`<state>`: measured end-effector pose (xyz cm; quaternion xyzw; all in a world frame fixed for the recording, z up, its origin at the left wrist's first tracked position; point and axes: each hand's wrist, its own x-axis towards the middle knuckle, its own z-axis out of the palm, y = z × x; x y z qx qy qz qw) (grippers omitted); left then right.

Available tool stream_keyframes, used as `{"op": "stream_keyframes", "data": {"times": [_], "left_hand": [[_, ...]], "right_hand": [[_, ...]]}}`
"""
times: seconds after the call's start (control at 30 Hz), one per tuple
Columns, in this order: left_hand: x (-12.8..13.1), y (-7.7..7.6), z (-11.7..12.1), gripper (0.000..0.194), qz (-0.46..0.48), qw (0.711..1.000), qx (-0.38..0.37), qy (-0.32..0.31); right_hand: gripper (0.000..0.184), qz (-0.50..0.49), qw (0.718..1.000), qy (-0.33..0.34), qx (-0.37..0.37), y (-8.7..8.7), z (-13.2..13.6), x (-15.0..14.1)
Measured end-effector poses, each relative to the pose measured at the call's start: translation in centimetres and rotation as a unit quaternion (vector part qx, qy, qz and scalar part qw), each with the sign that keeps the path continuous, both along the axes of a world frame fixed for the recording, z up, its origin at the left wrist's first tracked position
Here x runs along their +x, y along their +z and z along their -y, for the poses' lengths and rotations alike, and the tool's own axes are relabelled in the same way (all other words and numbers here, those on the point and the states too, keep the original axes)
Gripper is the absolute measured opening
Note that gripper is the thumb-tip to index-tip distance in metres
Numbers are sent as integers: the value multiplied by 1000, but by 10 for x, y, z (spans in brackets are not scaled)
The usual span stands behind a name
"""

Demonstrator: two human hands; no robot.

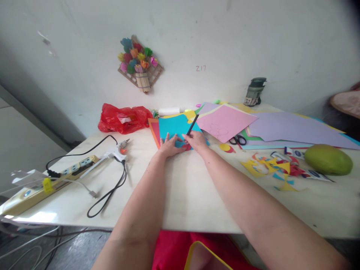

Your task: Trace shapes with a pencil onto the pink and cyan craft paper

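A dark pencil is gripped in my right hand, its upper end pointing up and right. Its tip is hidden behind the fingers, low on a bright blue paper sheet. My left hand lies on the same sheet with its fingers spread, holding nothing. A small red paper piece shows between the two hands, near the left fingertips. Orange and dark red sheets stick out under the blue one on its left. Yellow and red paper circles lie just right of my right hand.
At left are a glue gun with a looping cord and a power strip. A red plastic bag stands behind. To the right lie coloured sheets, scissors, paper scraps, glue tubes and a green mango.
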<state>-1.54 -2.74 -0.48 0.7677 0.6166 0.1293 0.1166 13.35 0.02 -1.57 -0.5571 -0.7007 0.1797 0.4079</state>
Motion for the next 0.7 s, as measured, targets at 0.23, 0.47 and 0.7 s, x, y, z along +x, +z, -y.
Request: {"op": "stream_keyframes", "data": {"times": [0.23, 0.47, 0.7], "left_hand": [[0, -1, -1, 55, 1, 1000, 9, -1], [1, -1, -1, 60, -9, 1000, 5, 12], [1, 0, 0, 64, -13, 1000, 2, 10]], "right_hand": [[32, -67, 995, 67, -30, -2, 1, -3], [30, 0, 998, 63, -28, -2, -2, -2], [32, 48, 998, 37, -8, 2, 1, -2]]}}
